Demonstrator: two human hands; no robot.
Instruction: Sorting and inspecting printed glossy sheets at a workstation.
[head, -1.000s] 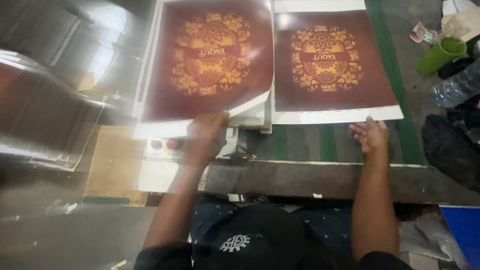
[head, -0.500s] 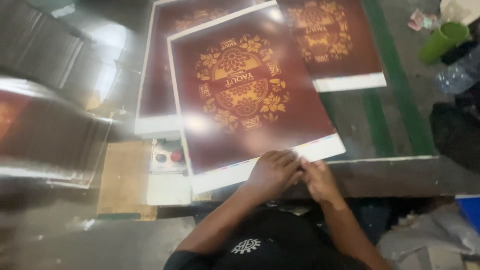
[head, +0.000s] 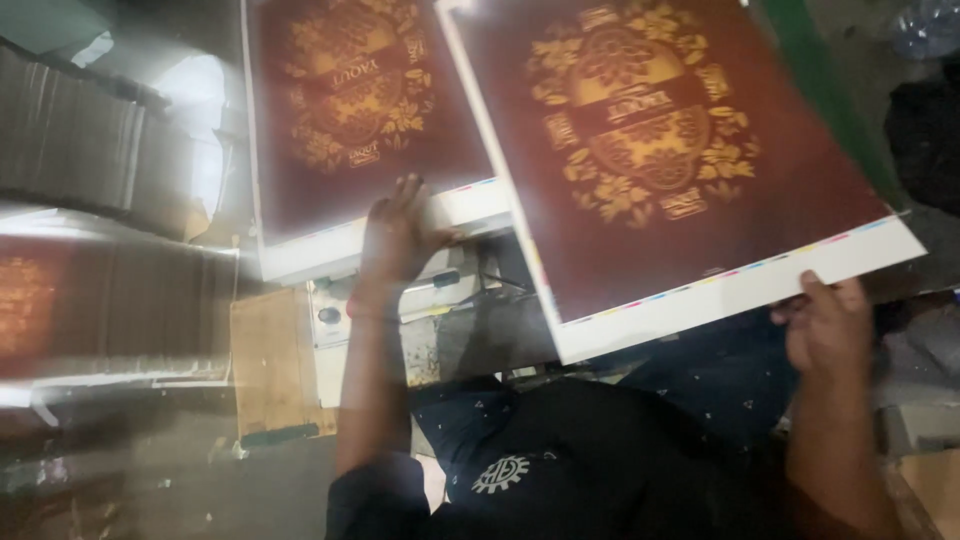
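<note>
right hand (head: 825,325) grips the near right corner of a large printed sheet (head: 680,160), fingers closed on its white border, thumb on top. the sheet is dark maroon with a gold ornamental emblem, lifted and tilted; its long axis runs from near-left up to far-right, near edge sloping upward toward the right, far end cut off by the top of the frame. left hand (head: 400,235) lies with fingers spread flat on the near white edge of a stack of matching sheets (head: 350,120), pressing rather than gripping. the held sheet overlaps the stack's right side and hides part of it. below the stack a pale control box (head: 345,315) with a round button and a dark cable shows. a green strip (head: 810,70) runs along the table at the right of the sheet. open room near the sheet's lower edge, over the person's dark clothing. left of frame is blurred: grey stacked paper edges (head: 70,140), hard to make out. dark shapes at far right, unclear.
</note>
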